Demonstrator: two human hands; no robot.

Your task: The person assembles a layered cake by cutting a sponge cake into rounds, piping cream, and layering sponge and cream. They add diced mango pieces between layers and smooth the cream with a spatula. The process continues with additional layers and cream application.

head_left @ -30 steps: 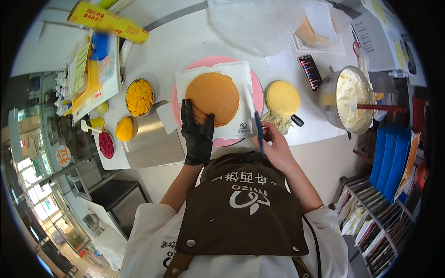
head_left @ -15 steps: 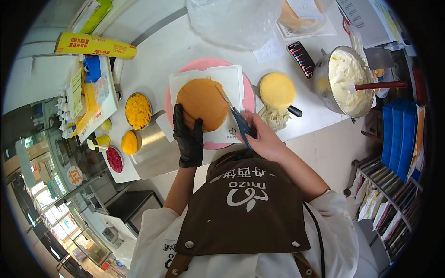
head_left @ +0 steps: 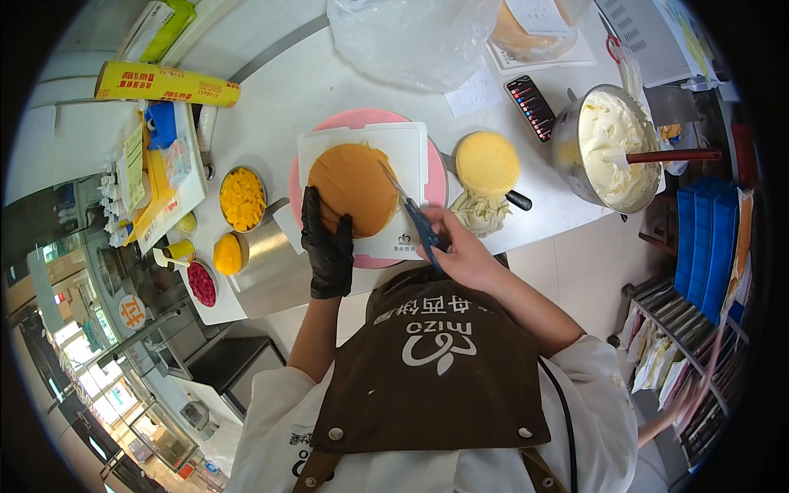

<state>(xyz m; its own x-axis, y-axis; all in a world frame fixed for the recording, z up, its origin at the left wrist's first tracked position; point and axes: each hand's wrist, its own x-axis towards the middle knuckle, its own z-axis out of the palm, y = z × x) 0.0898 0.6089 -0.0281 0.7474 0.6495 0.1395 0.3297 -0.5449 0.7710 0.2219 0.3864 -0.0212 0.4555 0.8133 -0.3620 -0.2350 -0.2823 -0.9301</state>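
Gloved Fingers on the Brown Round, Scissors at Its Two O'Clock Edge

I take the brown round layer as the clock, with twelve at the top of the view. It lies on a square white board, which sits over a pink turntable.

The black-gloved left hand comes from seven o'clock. Its fingers rest along the layer's border near eight and nine, and the thumb lies on it near six. Between them a part of the brown surface is visible. This hand is spread, not clenched.

The bare right hand is at four o'clock, with its fingers apart from the layer. They are closed around the blue handles of the scissors, whose grey blades point toward eleven and reach the layer's border near two. Whether the border is between the blades, I cannot tell.

The layer looks flat, thin-skinned and evenly caramel brown. Faint creases run close to the thumb, and the outline is slightly ragged near one o'clock.

Well apart, near three o'clock, is a yellow round cake; near nine, a bowl of yellow cubes.
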